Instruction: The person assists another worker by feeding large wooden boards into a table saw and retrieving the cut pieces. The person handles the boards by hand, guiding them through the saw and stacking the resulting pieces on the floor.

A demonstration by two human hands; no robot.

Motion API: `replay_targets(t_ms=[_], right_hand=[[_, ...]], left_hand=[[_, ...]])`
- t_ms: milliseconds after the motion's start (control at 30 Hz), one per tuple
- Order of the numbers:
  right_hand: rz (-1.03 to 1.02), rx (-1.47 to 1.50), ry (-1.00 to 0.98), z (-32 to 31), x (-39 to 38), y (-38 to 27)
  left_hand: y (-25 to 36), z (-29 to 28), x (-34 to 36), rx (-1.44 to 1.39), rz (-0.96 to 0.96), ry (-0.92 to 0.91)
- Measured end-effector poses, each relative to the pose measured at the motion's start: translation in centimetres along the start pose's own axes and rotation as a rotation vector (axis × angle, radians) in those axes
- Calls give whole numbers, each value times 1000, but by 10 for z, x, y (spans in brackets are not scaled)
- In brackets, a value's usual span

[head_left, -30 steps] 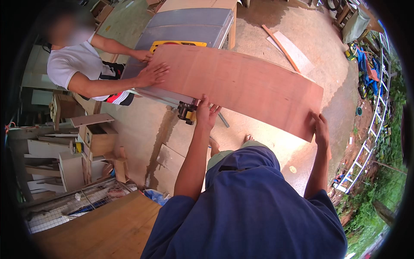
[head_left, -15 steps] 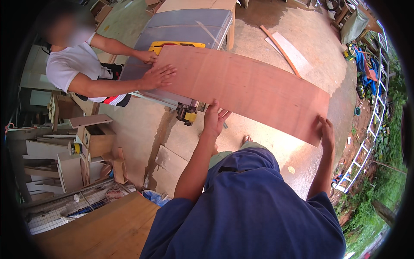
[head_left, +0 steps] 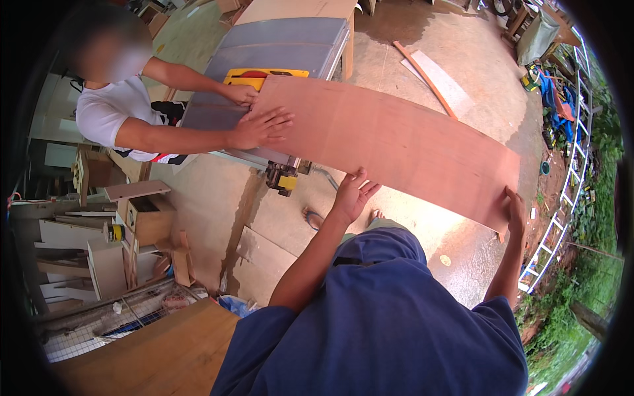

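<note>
Board [head_left: 393, 148] runs centre to right of frame. Right hand [head_left: 517, 212] grasps its right end; left hand [head_left: 352, 197] at the lower edge, fingers loosely spread, can't tell if gripping. Co-worker's hand [head_left: 264, 129] flat on top near left end, which overlaps saw table [head_left: 290, 39], upper centre. Scraps [head_left: 107, 267] lower left, ladder [head_left: 545, 249] far right.

By your left hand [head_left: 353, 195] and right hand [head_left: 516, 214], the board [head_left: 396, 138] is smooth, matt wood. Beyond the left, the saw table [head_left: 281, 49] looks like smooth metal. Behind both, your shirt [head_left: 380, 323] is matt cloth.
</note>
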State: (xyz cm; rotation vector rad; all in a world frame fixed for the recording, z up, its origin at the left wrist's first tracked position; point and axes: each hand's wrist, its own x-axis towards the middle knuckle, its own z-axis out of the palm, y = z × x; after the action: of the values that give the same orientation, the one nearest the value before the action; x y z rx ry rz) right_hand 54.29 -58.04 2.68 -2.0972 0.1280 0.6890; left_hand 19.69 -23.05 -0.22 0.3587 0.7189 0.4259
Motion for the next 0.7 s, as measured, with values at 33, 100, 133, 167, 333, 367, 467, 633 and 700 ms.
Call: replay_targets(t_ms=[33,100,133,167,333,367,467,633,700], right_hand=[[-4,18,15,-5,1,2],[-12,53,45,-13,3,6],[-12,52,63,-16,4,8],[-12,51,81,-18,5,9],[36,15,98,-29,24,30],[41,-8,109,-26,27,36],[-27,62,191,-14,28,47],[-9,-53,310,2,26,55],[-31,-78,360,6,24,60]], left_hand=[[-2,6,-4,-7,-20,-1],[-11,5,-1,-14,-57,-28],[-15,5,0,-17,-75,-43],[-18,4,0,-13,-83,-44],[-20,1,2,46,-132,-25],[-18,1,3,18,-112,11],[-4,3,2,-44,-65,81],[-3,9,-1,48,1,83],[-2,7,-2,69,13,71]])
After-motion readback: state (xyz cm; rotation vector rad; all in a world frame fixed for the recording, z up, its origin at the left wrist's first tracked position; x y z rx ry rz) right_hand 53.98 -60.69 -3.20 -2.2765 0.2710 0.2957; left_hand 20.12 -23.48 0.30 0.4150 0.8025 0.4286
